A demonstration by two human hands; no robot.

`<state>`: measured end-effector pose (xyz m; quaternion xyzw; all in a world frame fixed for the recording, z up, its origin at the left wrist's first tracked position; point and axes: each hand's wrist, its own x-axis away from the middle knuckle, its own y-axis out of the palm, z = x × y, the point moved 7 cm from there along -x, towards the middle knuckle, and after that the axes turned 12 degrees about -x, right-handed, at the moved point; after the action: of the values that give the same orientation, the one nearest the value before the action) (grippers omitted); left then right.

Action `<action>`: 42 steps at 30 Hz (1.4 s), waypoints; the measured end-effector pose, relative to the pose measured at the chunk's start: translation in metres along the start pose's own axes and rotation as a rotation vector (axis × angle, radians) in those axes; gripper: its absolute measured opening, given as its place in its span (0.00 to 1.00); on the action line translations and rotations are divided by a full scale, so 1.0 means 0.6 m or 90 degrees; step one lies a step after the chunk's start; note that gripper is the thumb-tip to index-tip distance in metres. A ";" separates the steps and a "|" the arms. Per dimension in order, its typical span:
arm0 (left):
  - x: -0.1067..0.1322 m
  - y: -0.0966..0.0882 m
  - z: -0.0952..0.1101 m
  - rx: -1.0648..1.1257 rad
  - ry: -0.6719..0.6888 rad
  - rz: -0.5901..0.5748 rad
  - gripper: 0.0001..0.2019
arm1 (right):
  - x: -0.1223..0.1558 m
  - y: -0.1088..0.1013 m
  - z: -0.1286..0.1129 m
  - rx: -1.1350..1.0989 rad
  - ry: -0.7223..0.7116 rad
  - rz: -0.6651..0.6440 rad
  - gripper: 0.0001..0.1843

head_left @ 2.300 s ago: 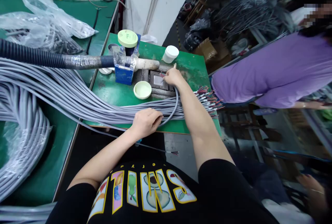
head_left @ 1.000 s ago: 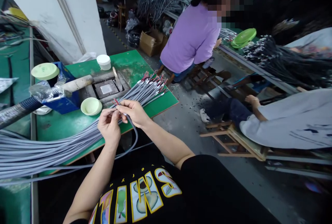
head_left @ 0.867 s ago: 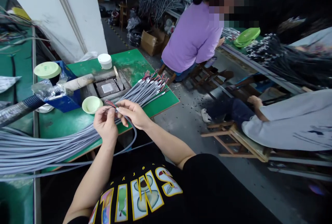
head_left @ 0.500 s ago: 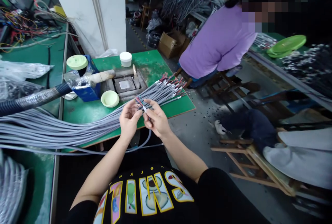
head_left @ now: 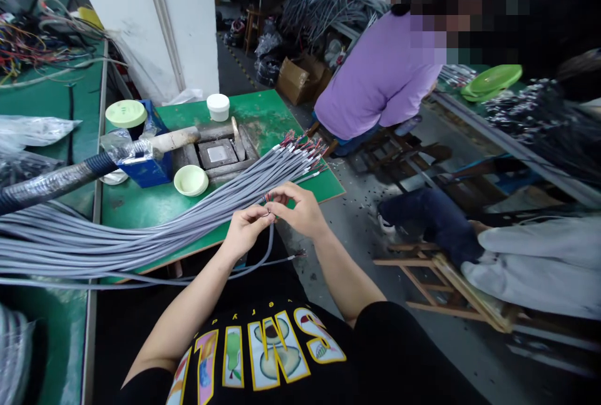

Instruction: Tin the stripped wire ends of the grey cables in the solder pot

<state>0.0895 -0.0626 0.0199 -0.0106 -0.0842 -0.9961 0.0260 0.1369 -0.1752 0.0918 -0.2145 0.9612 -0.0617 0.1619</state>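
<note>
As left fingers [head_left: 254, 211] and right fingers [head_left: 283, 210] pinch tight, thin wires [head_left: 268, 198] sit between their tips, gray cable [head_left: 271, 239] curving below.

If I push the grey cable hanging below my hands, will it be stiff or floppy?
The cable is probably flexible yet slightly springy, since it hangs in a smooth curve without visible kinks. Its wires, being much thinner, would likely bend more easily.

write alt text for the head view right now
A person's left hand and right hand pinch the wire end of a gray cable in front of a green table. A bundle of similar cables lies across the table, near a pale bowl and white tub; a co-worker in purple sits beyond.
</note>
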 end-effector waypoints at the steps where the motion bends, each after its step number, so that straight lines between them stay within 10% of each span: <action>1: 0.001 0.004 0.000 -0.013 0.003 -0.009 0.13 | 0.001 0.003 -0.005 0.005 -0.008 0.002 0.03; 12: 0.018 0.018 -0.011 -0.008 -0.063 -0.051 0.16 | -0.014 -0.035 0.058 -0.443 0.061 0.233 0.11; 18: 0.012 0.011 -0.025 0.024 -0.072 -0.030 0.15 | -0.007 -0.004 0.027 -0.122 0.086 -0.094 0.06; 21: 0.010 0.012 -0.020 0.021 -0.060 -0.042 0.14 | -0.003 0.012 0.017 -0.074 0.048 -0.116 0.04; 36: 0.028 0.010 -0.030 -0.033 -0.027 -0.065 0.12 | 0.016 0.062 0.092 -0.490 0.254 0.088 0.11; 42: 0.054 0.049 -0.062 -0.062 -0.110 -0.185 0.16 | -0.018 0.004 0.069 -0.582 0.149 0.182 0.13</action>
<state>0.0579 -0.0993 -0.0109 -0.0848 -0.0385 -0.9877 -0.1257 0.1592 -0.1706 0.0553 -0.1211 0.9215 0.3656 -0.0512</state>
